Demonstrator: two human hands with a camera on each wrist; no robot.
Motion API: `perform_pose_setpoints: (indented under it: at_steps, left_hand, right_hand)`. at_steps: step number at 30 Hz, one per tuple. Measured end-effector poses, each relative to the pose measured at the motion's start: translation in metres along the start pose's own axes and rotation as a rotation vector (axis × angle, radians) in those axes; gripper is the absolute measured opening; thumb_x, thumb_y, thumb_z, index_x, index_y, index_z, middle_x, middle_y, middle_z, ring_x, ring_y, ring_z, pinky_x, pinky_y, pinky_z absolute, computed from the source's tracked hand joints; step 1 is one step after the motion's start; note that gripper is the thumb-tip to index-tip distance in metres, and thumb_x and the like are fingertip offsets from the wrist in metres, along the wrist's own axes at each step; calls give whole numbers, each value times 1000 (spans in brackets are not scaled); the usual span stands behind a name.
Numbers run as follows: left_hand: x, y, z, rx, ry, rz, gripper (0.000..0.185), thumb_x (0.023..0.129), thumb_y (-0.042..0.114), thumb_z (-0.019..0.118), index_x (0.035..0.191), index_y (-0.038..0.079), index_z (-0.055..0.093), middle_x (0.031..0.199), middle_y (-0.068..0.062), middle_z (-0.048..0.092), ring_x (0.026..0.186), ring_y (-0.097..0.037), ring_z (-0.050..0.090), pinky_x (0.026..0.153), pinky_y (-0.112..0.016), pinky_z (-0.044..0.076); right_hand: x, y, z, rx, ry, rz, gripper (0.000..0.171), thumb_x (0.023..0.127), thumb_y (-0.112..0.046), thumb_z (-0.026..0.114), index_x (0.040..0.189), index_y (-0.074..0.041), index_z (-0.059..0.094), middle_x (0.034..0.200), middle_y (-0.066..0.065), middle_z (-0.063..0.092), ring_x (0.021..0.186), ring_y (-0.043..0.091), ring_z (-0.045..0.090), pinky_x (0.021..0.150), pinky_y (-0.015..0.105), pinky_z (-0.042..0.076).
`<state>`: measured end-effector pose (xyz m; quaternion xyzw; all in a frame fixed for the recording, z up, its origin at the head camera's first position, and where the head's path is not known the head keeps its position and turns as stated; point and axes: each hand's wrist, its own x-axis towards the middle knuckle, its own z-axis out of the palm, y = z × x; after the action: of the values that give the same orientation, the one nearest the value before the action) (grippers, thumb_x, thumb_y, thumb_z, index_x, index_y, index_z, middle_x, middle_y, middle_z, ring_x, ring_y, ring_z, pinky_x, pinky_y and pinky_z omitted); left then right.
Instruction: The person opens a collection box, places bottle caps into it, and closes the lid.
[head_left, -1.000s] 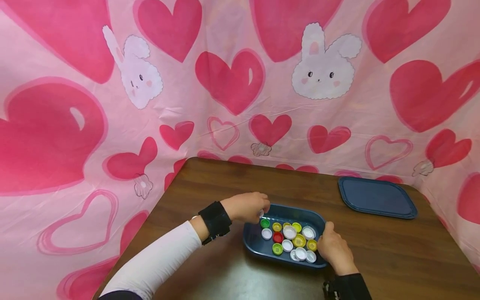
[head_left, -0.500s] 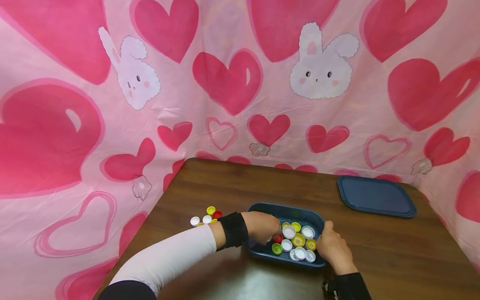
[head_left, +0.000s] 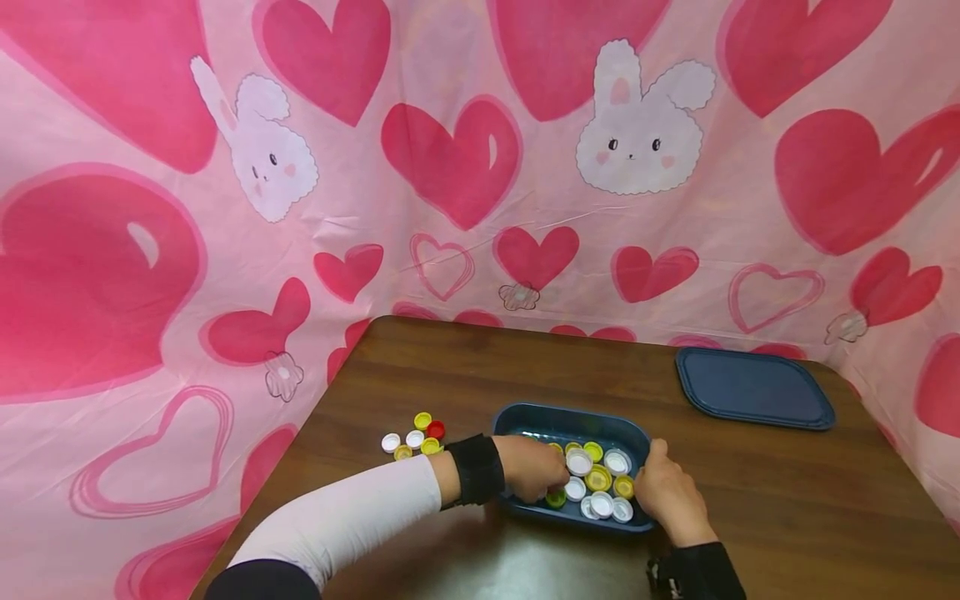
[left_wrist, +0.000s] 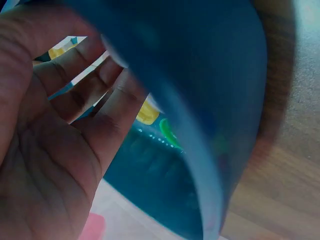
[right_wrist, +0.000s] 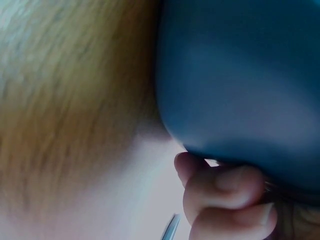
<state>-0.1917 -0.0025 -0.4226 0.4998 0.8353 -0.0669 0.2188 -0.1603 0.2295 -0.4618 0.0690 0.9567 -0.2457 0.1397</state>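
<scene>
A dark blue deep tray point(head_left: 573, 419) stands on the table, holding several white, yellow and green bottle caps, among them a white cap point(head_left: 579, 461) and a yellow cap point(head_left: 598, 478). My left hand point(head_left: 534, 468) reaches down into its left part, fingers among the caps near a green cap point(head_left: 556, 498). In the left wrist view, a white piece point(left_wrist: 115, 54) shows by the fingertips, which the tray wall point(left_wrist: 215, 75) partly hides; whether they pinch it is unclear. My right hand point(head_left: 672, 496) grips the tray's right end, its curled fingers point(right_wrist: 225, 195) against the tray's outside.
Left of the tray, several loose caps lie on the wooden table point(head_left: 450, 367), including a red cap point(head_left: 435, 429) and a white cap point(head_left: 391, 442). A flat dark blue tray or lid point(head_left: 753, 387) lies at the back right. A pink heart-print cloth point(head_left: 465, 275) hangs behind.
My left hand has moved from the tray's back-left rim, where a whitish piece showed at its fingertips, rightward and down among the caps. The right hand keeps its grip.
</scene>
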Motion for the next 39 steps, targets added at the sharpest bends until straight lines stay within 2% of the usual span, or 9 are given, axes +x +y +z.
perform_pose_setpoints:
  at_steps: [12, 16, 21, 26, 31, 35, 39]
  left_hand:
    - [-3, 0, 2, -36, -15, -22, 16, 95, 10, 69, 108, 19, 71, 95, 8, 61, 87, -6, 52, 90, -20, 49]
    - [-7, -1, -2, -70, 10, -17, 16, 93, 10, 71, 107, 18, 70, 96, 8, 61, 86, -6, 52, 85, -20, 48]
    - [-18, -9, -12, -72, 62, -38, 25, 90, 19, 78, 113, 17, 70, 104, 6, 62, 89, -6, 53, 83, -18, 48]
    - [-40, -27, -26, -134, 135, -119, 31, 86, 16, 80, 116, 16, 70, 110, 2, 64, 92, -9, 55, 85, -19, 51]
    - [-72, -49, -36, -195, 244, -200, 30, 87, 17, 80, 115, 17, 69, 113, 0, 65, 96, -10, 58, 87, -24, 54]
    - [-94, -74, -31, -232, 301, -282, 29, 87, 19, 79, 114, 18, 68, 108, 2, 63, 96, -11, 60, 85, -26, 55]
    - [-110, -103, -11, -287, 311, -393, 29, 86, 16, 80, 113, 15, 69, 106, -2, 64, 94, -14, 61, 83, -29, 56]
  right_hand:
    - [2, -2, 1, 4, -19, 27, 35, 98, -11, 45, 124, 9, 32, 99, 33, 60, 80, 39, 60, 68, 51, 50]
    - [2, -2, 1, 7, -26, 36, 36, 98, -11, 46, 125, 9, 31, 100, 33, 59, 79, 38, 59, 67, 51, 50]
    - [1, -3, 1, 6, -19, 30, 36, 98, -11, 47, 124, 9, 32, 102, 34, 59, 80, 39, 60, 68, 52, 50]
    - [0, -3, 1, 5, -18, 23, 35, 98, -11, 46, 124, 9, 32, 103, 35, 59, 80, 39, 60, 69, 53, 50]
    - [0, -1, 1, -6, -12, 4, 32, 99, -11, 43, 123, 9, 33, 99, 33, 61, 81, 41, 62, 66, 52, 49]
    - [0, -1, 1, -10, -14, 3, 32, 99, -11, 41, 123, 8, 33, 99, 32, 61, 82, 42, 62, 66, 52, 49]
    - [0, -1, 1, -6, -16, -2, 33, 98, -10, 41, 124, 8, 33, 99, 32, 61, 82, 42, 62, 66, 52, 49]
